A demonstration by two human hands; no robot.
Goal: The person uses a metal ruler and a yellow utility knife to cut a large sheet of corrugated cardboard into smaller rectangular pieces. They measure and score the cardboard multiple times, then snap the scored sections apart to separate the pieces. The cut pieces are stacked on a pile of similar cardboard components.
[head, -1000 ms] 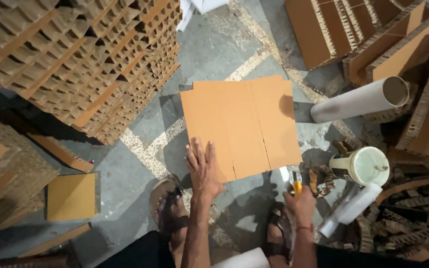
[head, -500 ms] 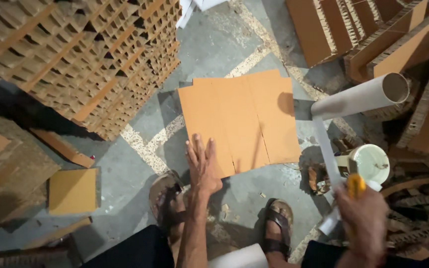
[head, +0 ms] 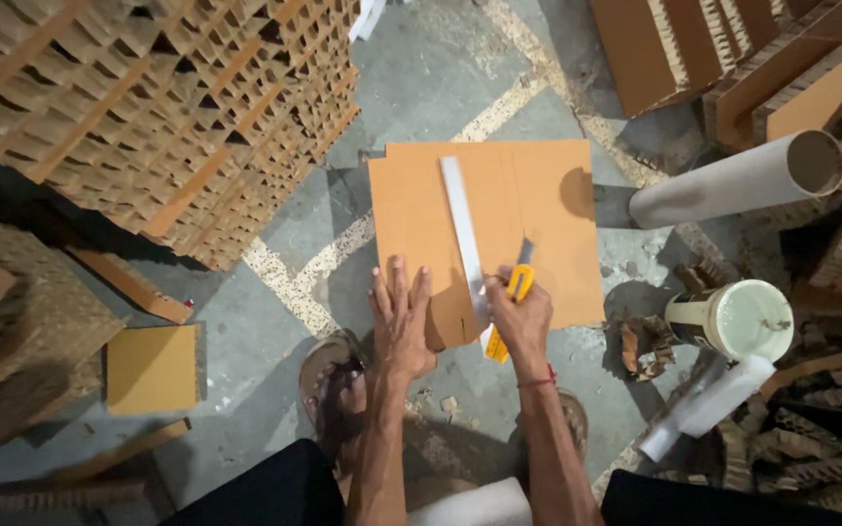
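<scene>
Fingers of my right hand (head: 518,317) are clamped on the yellow utility knife (head: 509,310), just right of the metal ruler (head: 464,234) whose long axis runs straight away from me up the cardboard sheet (head: 538,209). Left hand (head: 401,317) is spread flat on the sheet's near edge on the floor, just left of the ruler; right is nearer it.

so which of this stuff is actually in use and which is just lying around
In use:
flat brown cardboard sheet
long metal ruler
yellow utility knife
left hand
right hand

Lying about:
white cardboard tube
white plastic bucket
small cardboard square
honeycomb cardboard stacks
</scene>
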